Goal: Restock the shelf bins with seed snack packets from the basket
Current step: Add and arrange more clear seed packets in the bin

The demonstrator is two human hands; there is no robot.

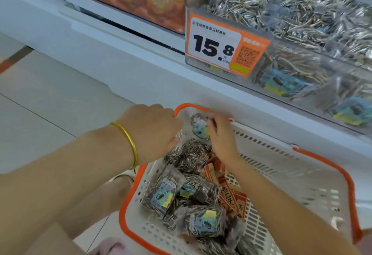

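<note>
White shelving holds the clear bin (pixel 259 69), already heaped, far right. Plenty of seed packets (pixel 189 190) lie in the near basket (pixel 128 204); my right hand (pixel 221 136) pinches one packet (pixel 199 129), my left hand (pixel 153 132) curls beside it, grip unclear.

Shop (price tag (pixel 219 47), shelf bins (pixel 314 67))

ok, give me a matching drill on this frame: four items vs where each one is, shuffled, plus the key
A:
1 bangle
2 price tag
3 red packets
4 right hand

B:
a on bin front
b pinching a seed packet
c on left wrist
d lying in basket

Pairs: 1-c, 2-a, 3-d, 4-b
</note>
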